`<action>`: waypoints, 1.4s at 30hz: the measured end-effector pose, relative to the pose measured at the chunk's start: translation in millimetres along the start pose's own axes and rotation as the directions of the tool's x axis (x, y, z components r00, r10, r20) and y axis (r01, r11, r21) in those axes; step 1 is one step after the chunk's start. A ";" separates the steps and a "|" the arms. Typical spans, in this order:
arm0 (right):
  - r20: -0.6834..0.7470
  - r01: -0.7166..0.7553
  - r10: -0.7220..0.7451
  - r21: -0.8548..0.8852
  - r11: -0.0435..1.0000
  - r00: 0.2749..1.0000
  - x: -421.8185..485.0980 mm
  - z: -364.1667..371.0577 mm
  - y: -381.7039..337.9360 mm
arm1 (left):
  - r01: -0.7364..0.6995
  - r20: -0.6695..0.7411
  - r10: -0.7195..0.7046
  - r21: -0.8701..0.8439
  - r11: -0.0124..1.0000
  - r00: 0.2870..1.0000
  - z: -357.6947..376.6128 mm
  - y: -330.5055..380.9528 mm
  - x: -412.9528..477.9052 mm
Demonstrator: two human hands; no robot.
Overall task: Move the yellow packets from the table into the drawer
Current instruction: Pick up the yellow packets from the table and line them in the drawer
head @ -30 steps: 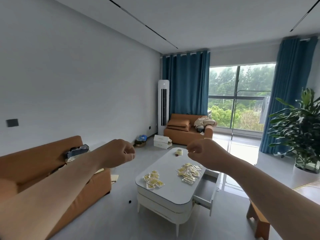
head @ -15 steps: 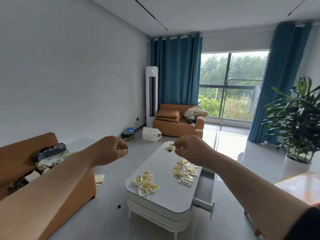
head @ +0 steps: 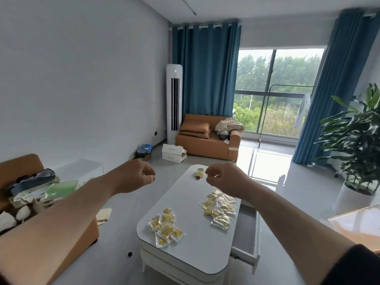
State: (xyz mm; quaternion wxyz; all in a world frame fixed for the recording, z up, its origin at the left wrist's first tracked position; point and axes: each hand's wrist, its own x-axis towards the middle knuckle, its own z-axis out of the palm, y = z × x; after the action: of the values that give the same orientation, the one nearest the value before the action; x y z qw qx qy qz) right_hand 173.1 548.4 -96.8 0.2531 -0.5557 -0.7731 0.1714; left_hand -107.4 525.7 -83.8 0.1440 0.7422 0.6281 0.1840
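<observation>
Two heaps of yellow packets lie on the white coffee table (head: pixel 191 251): a near-left heap (head: pixel 166 226) and a right heap (head: pixel 219 208) by the table's right edge. The drawer (head: pixel 245 235) stands pulled out on the table's right side, and I see nothing inside it. My left hand (head: pixel 134 175) and my right hand (head: pixel 223 177) are stretched out in front of me, high above the table, both curled into loose fists with nothing in them. The right hand's wrist hides the far tip of the right heap.
A tape roll (head: pixel 200 172) and a small red item sit at the table's far end. An orange sofa (head: pixel 41 212) with clutter stands at left, an orange armchair (head: pixel 207 140) and white boxes (head: pixel 173 153) at the back, a potted plant (head: pixel 357 145) at right.
The view has tilted downward and drawn closer to the table. Both fists stay raised and have come slightly nearer each other.
</observation>
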 end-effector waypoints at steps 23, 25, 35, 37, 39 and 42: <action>0.170 -0.051 0.047 0.018 0.999 0.984 309.6 92.7 111.8 | 0.087 0.154 -0.088 0.009 0.996 0.984 55.6 -103.9 311.7; 0.194 -0.083 0.077 0.021 0.996 0.978 331.3 118.8 115.0 | 0.083 0.204 -0.080 -0.006 0.997 0.976 70.3 -131.5 336.4; 0.317 -0.299 0.277 0.020 0.954 0.907 422.3 247.7 147.1 | 0.087 0.425 -0.041 -0.089 0.992 0.904 151.7 -261.1 456.0; 0.359 -0.356 0.321 0.034 0.934 0.877 428.6 279.0 166.2 | 0.127 0.476 -0.064 -0.102 0.987 0.877 181.2 -286.0 465.0; 0.390 -0.400 0.356 0.036 0.916 0.849 432.6 311.2 188.1 | 0.170 0.523 -0.089 -0.109 0.979 0.848 215.9 -309.0 467.5; 0.429 -0.476 0.417 0.035 0.879 0.801 429.7 361.3 222.9 | 0.247 0.606 -0.134 -0.106 0.963 0.784 272.9 -335.4 458.9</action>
State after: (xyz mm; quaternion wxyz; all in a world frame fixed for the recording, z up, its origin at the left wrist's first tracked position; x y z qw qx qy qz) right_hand 25.9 1032.9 -426.1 0.0767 -0.6547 -0.6412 0.3928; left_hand -212.7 1039.5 -433.8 0.4172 0.6787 0.6041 -0.0171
